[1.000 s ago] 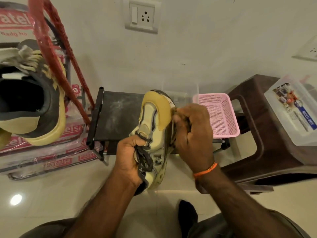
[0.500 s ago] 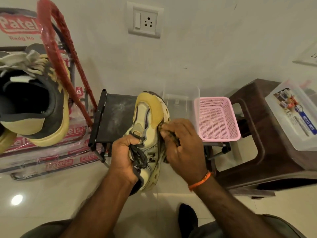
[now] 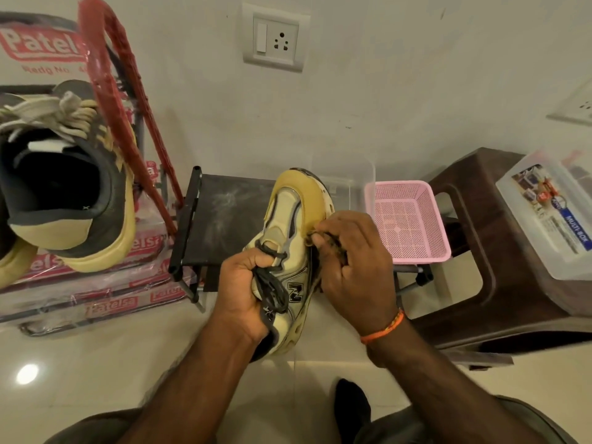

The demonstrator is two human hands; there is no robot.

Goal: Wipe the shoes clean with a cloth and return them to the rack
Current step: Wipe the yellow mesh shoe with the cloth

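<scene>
Pink basket (image 3: 407, 221), brown stool (image 3: 480, 238), wall socket (image 3: 275, 40)

Cream-yellow shoe (image 3: 290, 251) held toe-up, dark cloth (image 3: 326, 248) pressed against its side.

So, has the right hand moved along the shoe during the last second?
Yes. The right hand with the cloth has slid down the shoe from near its toe toward the middle, away from the pink basket.

The dark shelf (image 3: 224, 219) has bare surface on its left half. A red frame (image 3: 128, 123) leans just left of the shelf; a pink basket (image 3: 439, 248) sits on its right end, with a brown stool (image 3: 480, 251) beyond. Open floor (image 3: 96, 363) lies in front of the shelf.
</scene>
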